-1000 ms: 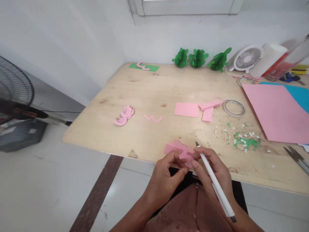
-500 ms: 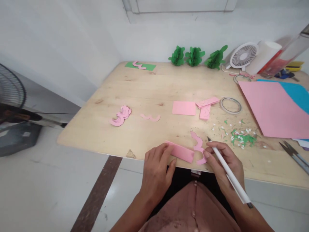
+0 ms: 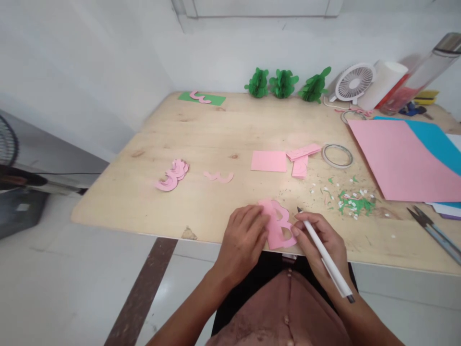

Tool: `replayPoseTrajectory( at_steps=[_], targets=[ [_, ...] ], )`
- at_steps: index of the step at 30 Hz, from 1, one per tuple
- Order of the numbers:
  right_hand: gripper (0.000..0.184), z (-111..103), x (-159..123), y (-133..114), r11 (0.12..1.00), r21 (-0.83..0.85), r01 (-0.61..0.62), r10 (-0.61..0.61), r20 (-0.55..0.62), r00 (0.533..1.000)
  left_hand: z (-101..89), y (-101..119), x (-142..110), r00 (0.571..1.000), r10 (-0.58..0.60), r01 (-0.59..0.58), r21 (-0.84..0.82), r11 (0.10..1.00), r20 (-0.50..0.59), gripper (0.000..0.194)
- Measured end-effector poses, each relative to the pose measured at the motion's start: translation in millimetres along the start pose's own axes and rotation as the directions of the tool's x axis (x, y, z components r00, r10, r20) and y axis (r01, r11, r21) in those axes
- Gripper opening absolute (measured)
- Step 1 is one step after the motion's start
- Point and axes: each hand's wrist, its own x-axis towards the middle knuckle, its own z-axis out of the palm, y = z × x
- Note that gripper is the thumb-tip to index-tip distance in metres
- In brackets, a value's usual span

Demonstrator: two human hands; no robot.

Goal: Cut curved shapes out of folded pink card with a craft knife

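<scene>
At six o'clock on the pale wooden table (image 3: 216, 125), a rectangular pink paper strip (image 3: 272, 234) lies under the left hand (image 3: 244, 238) at its nine o'clock; whether those fingers grip or press, I can't tell. At the strip's three o'clock, the right hand (image 3: 330, 240) grips a slim white pen (image 3: 326, 254), thumb touching the wavy pink paper cutout (image 3: 283, 222) against the strip.
</scene>
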Motion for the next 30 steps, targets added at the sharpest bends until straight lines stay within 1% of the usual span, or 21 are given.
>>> replayPoseTrajectory(
  at_steps=[4,8,10,13,16,19,22,24,27,30],
  targets=[
    [0.012,8.2,0.0,2.9,0.993,-0.088,0.084,-0.081,0.037,0.996,-1.7,-0.2,-7.0,0.999,0.011,-0.011,0.001,1.0,0.031,0.027],
    [0.012,14.3,3.5,7.6,0.945,-0.254,0.206,-0.207,0.026,0.978,-0.3,-1.0,-9.4,1.0,-0.009,0.009,-0.038,0.999,0.005,0.022],
    [0.011,17.2,5.6,10.0,0.893,-0.347,0.287,-0.296,0.027,0.955,0.2,-1.1,-9.6,1.0,-0.02,0.02,-0.057,0.998,-0.007,0.018],
    [0.011,20.1,7.7,12.1,0.803,-0.443,0.399,-0.415,0.064,0.907,0.0,-0.8,-9.4,1.0,-0.028,0.028,-0.059,0.998,-0.004,0.015],
    [0.012,18.9,7.9,13.0,0.735,-0.494,0.465,-0.486,0.095,0.869,-0.7,-0.5,-9.0,0.999,-0.035,0.035,-0.053,0.998,-0.001,0.014],
    [0.014,13.5,6.6,13.8,0.706,-0.515,0.487,-0.51,0.109,0.853,-1.1,-0.7,-8.6,0.999,-0.035,0.034,-0.049,0.998,-0.003,0.012],
    [0.021,6.9,4.4,14.7,0.697,-0.48,0.533,-0.535,0.148,0.832,-1.2,-1.4,-8.6,0.999,-0.035,0.035,-0.057,0.998,-0.003,0.011],
    [0.026,3.6,3.1,14.7,0.681,-0.44,0.585,-0.561,0.201,0.803,-1.1,-1.7,-8.7,0.999,-0.036,0.036,-0.064,0.997,-0.002,0.01],
    [0.03,1.6,2.1,13.7,0.633,-0.417,0.652,-0.59,0.285,0.755,-1.1,-1.7,-8.8,0.999,-0.039,0.039,-0.068,0.997,0.004,0.011],
    [0.031,2.6,2.3,13.0,0.59,-0.434,0.681,-0.582,0.355,0.731,-1.2,-1.3,-8.7,0.999,-0.041,0.041,-0.058,0.997,0.002,0.014]
  ],
)
